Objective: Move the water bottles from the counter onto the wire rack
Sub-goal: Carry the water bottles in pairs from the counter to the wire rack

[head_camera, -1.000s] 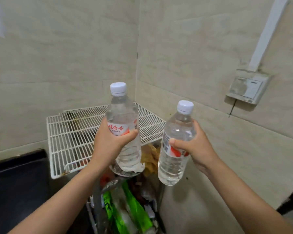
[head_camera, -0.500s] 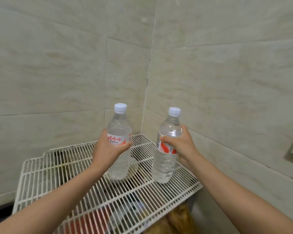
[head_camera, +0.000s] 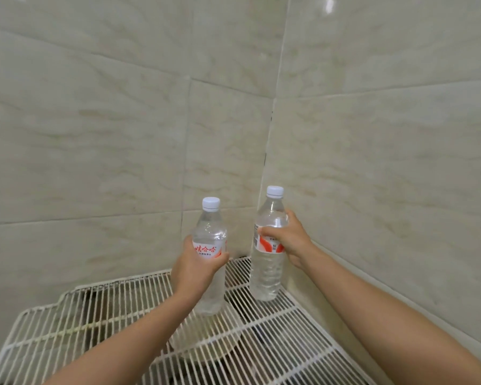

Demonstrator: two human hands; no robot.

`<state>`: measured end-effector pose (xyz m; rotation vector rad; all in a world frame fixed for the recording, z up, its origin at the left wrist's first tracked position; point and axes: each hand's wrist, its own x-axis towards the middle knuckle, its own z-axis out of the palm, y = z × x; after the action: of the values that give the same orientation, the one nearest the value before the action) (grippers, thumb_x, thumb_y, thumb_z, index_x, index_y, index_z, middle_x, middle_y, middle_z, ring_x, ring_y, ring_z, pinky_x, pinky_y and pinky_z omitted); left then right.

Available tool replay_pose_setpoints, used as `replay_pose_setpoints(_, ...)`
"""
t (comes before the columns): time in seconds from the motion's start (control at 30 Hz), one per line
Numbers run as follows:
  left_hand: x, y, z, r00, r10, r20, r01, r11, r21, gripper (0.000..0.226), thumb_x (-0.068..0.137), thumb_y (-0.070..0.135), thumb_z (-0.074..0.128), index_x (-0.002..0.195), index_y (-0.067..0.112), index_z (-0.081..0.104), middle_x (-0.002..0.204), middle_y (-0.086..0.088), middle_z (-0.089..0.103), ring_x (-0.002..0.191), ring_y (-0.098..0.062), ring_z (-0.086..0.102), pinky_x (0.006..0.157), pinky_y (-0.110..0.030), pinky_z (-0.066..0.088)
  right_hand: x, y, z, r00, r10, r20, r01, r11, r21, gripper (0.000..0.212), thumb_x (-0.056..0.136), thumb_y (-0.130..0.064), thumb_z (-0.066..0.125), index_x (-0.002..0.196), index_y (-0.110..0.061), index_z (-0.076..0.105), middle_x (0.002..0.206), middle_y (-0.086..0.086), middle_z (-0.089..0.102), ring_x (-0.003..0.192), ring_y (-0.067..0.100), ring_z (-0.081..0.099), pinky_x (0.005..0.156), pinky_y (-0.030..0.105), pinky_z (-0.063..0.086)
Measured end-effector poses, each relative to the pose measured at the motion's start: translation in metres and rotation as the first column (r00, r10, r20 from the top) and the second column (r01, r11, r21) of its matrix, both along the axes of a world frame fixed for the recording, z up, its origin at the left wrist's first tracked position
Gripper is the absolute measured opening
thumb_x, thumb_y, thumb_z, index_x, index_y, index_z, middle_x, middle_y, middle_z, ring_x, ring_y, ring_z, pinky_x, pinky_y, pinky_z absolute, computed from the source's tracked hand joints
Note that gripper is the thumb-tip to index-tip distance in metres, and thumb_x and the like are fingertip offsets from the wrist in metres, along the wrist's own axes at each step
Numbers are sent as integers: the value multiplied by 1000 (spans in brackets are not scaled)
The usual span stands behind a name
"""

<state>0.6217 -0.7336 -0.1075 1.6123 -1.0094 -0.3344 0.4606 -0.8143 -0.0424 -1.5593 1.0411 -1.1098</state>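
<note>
Two capped water bottles stand upright, long axes vertical, over the far corner of the white wire rack [head_camera: 303,343]. The left bottle [head_camera: 210,240] is wrapped by the left hand [head_camera: 195,266] around its label, its base at or just above the wires; I cannot tell which. At its 2 o'clock, the right bottle [head_camera: 268,245] sits in the right hand [head_camera: 288,238], closed at the label, nearer the tiled wall [head_camera: 386,162]. Straight down, at 6 o'clock, lies the rack.

Wire rack [head_camera: 67,329] open at 9 o'clock, I can pass there; tiled walls [head_camera: 372,190] block 12 to 3 o'clock.
</note>
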Motion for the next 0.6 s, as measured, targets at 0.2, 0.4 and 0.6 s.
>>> replay_pose_setpoints(0.2, -3, -53, 1, 998, 66, -23, -65, 998, 16, 59, 68, 40, 74, 114, 19, 43, 85, 5, 54, 78, -20, 58, 71, -36, 53, 30, -70, -20, 998, -49, -35, 51, 997, 51, 63, 35, -34, 77, 90, -36, 47, 94, 1, 67, 84, 25, 68, 82, 48, 56)
replay_pose_setpoints(0.4, -1, -95, -1, 994, 109, 4, -109, 993, 37, 66, 67, 45, 74, 117, 18, 42, 90, 6, 54, 79, -18, 55, 66, -30, 46, 53, -116, -33, 997, -31, -66, 35, 998, 56, 56, 40, -28, 80, 85, -39, 47, 94, 0, 68, 84, 24, 68, 81, 46, 56)
replay_pose_setpoints(0.6, 2, -112, -8, 1000, 24, -17, -24, 1000, -3, 76, 61, 39, 79, 120, 19, 36, 112, -5, 57, 100, -24, 58, 84, -47, 52, 49, -136, -28, 986, 159, -59, -150, 979, 139, 65, 64, 9, 68, 121, -11, 42, 111, 14, 63, 101, 29, 63, 92, 47, 51)
